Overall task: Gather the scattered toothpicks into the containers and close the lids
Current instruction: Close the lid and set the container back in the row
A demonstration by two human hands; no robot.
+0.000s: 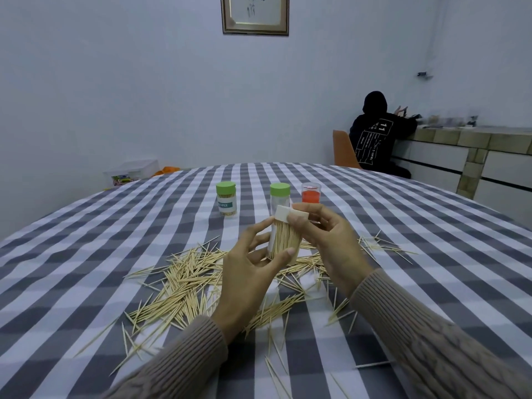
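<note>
Box: full toothpick box (283, 239), upright in both hands above the worktop (86, 254).
Left grip: left hand (247, 280) clasps its base, steadying.
Right grip: right hand (325, 240) pinches the white lid (288, 216), likely closing.
Below: loose toothpicks (184, 283) remain.
</note>
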